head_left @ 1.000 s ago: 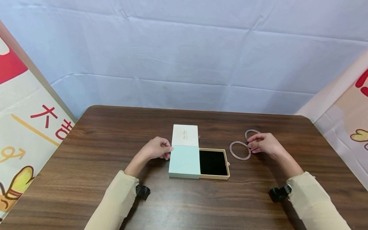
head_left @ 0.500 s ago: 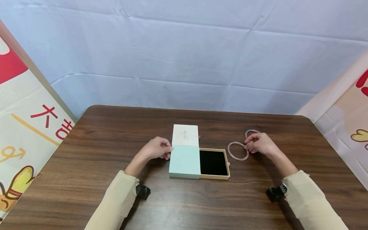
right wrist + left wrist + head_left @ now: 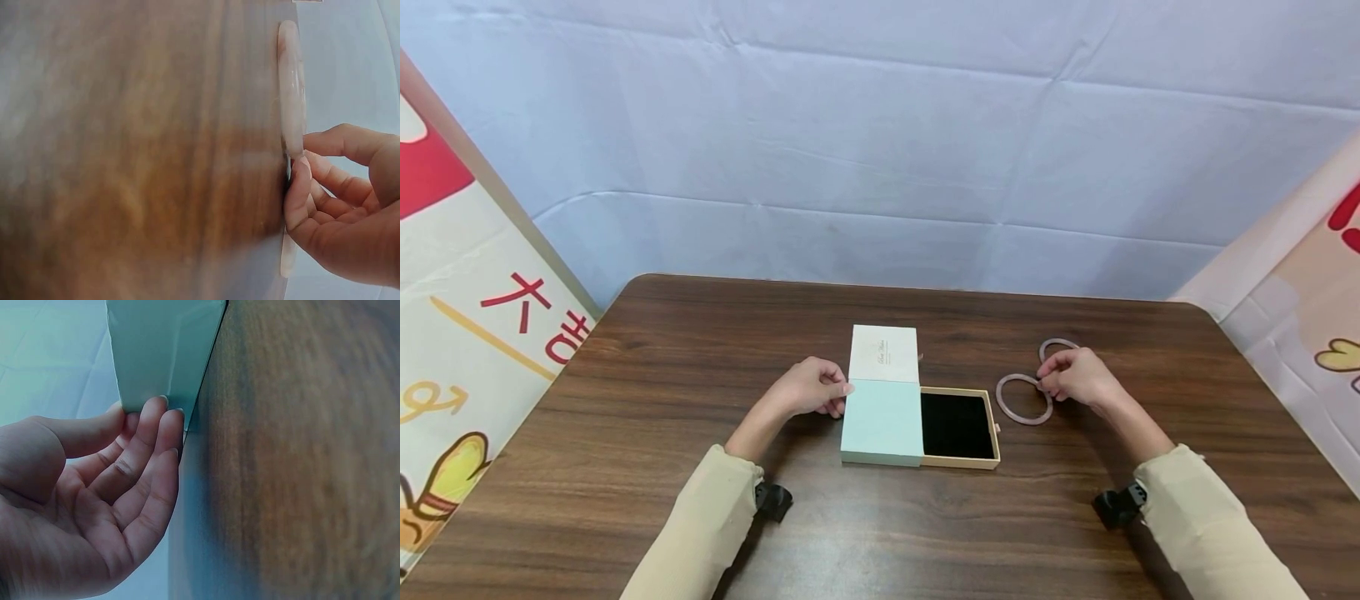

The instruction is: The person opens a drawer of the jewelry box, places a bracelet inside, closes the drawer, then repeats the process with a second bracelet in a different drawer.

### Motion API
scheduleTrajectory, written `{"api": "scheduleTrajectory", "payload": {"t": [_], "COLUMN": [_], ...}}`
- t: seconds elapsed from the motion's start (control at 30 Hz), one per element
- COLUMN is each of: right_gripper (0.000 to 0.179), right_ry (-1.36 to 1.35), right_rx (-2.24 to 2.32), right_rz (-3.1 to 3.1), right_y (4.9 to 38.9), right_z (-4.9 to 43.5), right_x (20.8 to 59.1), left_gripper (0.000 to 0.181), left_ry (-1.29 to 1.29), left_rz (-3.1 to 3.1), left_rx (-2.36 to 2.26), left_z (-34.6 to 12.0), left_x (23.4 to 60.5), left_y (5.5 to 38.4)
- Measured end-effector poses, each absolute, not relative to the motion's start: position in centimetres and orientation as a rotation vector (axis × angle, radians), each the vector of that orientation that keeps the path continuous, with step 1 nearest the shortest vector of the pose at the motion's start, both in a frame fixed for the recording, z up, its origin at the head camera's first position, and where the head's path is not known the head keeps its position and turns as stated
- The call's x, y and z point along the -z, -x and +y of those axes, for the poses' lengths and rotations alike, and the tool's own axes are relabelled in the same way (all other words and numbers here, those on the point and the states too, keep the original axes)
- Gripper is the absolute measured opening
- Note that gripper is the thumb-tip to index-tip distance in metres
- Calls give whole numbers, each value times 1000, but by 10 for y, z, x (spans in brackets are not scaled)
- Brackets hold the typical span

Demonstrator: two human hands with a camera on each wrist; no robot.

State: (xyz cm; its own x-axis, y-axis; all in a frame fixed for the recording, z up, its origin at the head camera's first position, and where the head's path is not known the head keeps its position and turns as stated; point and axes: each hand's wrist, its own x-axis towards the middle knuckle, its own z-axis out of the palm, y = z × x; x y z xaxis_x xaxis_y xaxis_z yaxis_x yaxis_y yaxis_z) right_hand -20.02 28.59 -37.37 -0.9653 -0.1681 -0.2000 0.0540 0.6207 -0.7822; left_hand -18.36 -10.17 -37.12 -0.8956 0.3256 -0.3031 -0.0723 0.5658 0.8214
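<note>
In the head view my left hand (image 3: 808, 387) is at the left side of a pale mint box (image 3: 882, 421). Its thumb and fingers grip the box's edge, seen closely in the left wrist view as a mint corner (image 3: 159, 356). From the box's right side a cream-edged drawer (image 3: 996, 446) with a black lining (image 3: 957, 425) is pulled out. My right hand (image 3: 1081, 379) pinches the right rim of a pale pink bangle (image 3: 1001, 400), low over or on the table. A second bangle (image 3: 1051, 341) lies behind that hand, partly hidden by it.
Behind the mint part stands or lies a white lid panel (image 3: 883, 354) with small gold lettering. The brown wood table (image 3: 700, 333) ends at a pale blue cloth backdrop (image 3: 880, 150). Printed panels (image 3: 475, 375) flank it.
My right hand has shifted slightly left with the pinched bangle, whose free side has then swung a little towards me. The left hand and the box have stayed in place.
</note>
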Motion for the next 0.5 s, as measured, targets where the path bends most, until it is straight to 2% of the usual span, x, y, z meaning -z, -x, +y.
{"api": "scheduleTrajectory", "payload": {"t": [0.5], "right_gripper": [22], "right_ry": [67], "right_rx": [1395], "right_rz": [2403], "right_y": [201], "right_z": [291], "right_x": [372], "left_gripper": [16], "left_ry": [-206], "left_rz": [2374], "left_rx": [-1274], "left_z": [-102], "left_x": [371], "left_y": [184]}}
